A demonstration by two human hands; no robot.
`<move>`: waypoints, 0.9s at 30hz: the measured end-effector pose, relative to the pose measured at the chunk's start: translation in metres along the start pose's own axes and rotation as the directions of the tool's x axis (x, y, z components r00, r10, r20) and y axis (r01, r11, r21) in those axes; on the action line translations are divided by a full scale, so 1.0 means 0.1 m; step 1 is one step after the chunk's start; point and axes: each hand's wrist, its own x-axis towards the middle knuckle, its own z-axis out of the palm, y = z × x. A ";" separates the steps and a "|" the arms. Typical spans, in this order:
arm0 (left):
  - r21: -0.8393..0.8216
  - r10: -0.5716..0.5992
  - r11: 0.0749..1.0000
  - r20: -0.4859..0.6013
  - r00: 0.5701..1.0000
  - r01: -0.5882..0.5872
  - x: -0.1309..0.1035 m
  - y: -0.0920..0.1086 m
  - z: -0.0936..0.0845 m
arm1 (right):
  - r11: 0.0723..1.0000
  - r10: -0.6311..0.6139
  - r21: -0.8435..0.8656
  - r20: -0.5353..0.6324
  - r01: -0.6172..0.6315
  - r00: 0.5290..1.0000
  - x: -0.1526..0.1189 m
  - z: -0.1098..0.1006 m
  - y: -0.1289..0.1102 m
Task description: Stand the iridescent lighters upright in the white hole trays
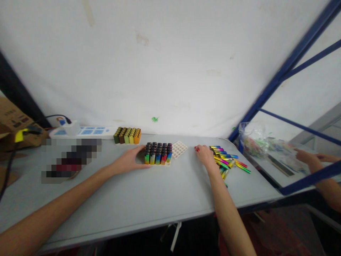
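Observation:
My left hand (131,160) is spread around the left side of a block of black-topped, multicoloured lighters (158,154) standing upright in rows, thumb at the front and fingers behind. Just right of that block lies a white tray with round holes (179,149). My right hand (204,155) has its fingers closed on a small red thing (196,148), mostly hidden by the fingers. Beside it, to the right, shiny coloured tubes (226,160) lie in a loose pile. A second block of gold-topped lighters (128,136) stands near the wall.
A white power strip (90,132) runs along the wall at the left, near a cardboard box (20,122). Blue frame bars (266,96) rise at the right. Beyond them are a clear plastic bag (253,140) and another person's hands (310,158).

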 end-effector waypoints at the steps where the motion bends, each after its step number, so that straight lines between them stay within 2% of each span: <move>1: -0.002 0.003 1.000 0.003 1.000 -0.003 0.00 0.00 0.00 | 0.999 -0.022 0.025 -0.010 0.022 1.000 0.01 0.01 0.00; 4: -0.003 0.005 1.000 0.006 1.000 -0.005 0.00 0.00 0.00 | 0.982 -0.120 0.135 -0.075 0.129 0.990 0.05 0.02 0.00; 6: 0.003 0.008 1.000 0.007 1.000 -0.008 0.00 0.00 0.00 | 0.936 -0.199 0.257 -0.172 0.239 0.965 0.07 0.01 0.00; 10: 0.006 0.008 1.000 0.014 1.000 -0.009 0.00 -0.02 0.01 | 0.741 -0.348 0.455 -0.368 0.493 0.862 0.04 -0.07 -0.06; 14: -0.011 0.006 1.000 0.004 1.000 -0.006 0.00 -0.02 0.02 | 0.615 -0.420 0.498 -0.449 0.611 0.789 -0.06 -0.19 -0.21; 18: -0.046 0.014 0.999 0.011 1.000 -0.014 -0.01 -0.01 0.01 | 0.583 -0.449 0.503 -0.455 0.638 0.769 -0.17 -0.30 -0.34; 23: -0.062 -0.011 0.998 0.010 1.000 0.011 -0.01 0.02 0.00 | 0.560 -0.478 0.592 -0.342 0.580 0.809 -0.24 -0.33 -0.42; 27: -0.062 -0.006 0.998 -0.003 1.000 0.006 -0.01 0.03 -0.01 | 0.463 -0.492 0.738 -0.247 0.491 0.835 -0.25 -0.26 -0.48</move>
